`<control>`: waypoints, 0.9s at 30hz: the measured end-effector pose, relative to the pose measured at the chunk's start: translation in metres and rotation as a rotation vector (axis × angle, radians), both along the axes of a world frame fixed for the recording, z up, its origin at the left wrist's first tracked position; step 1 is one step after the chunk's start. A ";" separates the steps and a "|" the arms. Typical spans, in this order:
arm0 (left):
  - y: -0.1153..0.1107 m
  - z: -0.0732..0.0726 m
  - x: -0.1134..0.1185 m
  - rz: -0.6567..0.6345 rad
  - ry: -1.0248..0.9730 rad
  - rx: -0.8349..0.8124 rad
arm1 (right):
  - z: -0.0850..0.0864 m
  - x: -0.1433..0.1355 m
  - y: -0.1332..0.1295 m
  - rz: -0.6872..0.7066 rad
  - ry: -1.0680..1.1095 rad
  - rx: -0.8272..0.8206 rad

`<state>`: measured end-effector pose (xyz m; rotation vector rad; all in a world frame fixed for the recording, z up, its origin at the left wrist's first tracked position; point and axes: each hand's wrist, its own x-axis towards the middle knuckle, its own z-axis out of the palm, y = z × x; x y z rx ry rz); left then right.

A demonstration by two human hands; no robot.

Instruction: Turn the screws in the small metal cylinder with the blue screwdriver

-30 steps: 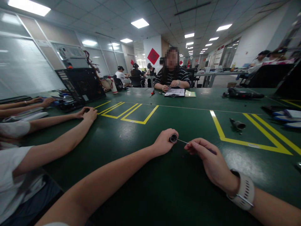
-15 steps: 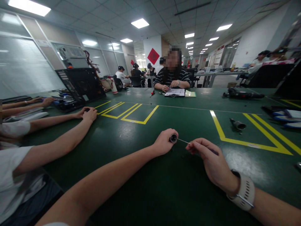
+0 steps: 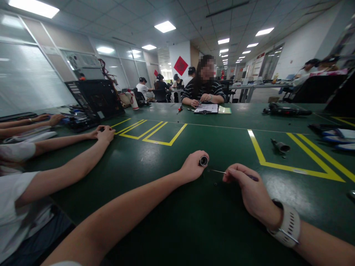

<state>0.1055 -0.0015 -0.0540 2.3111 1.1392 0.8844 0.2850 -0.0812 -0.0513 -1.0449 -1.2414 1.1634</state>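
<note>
The left hand [image 3: 192, 167] grips a hollow part [image 3: 203, 161], mostly hidden from here, while the right hand [image 3: 248, 184] pinches a half-covered thin tool [image 3: 218, 171].

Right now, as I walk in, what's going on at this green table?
The person's left hand grips a small tube, its open end showing. The right hand pinches a thin metal tool, its tip outside that opening. A tiny dark ring lies on the table, and a grey fitting lies between yellow tape lines.
</note>
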 end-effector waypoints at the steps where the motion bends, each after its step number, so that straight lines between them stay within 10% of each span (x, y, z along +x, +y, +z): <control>1: 0.000 0.000 0.000 -0.002 0.000 -0.003 | 0.000 0.000 0.001 -0.007 -0.014 -0.009; 27: -0.011 0.012 0.002 -0.209 -0.036 -0.040 | 0.001 -0.002 0.001 -0.093 -0.079 -0.045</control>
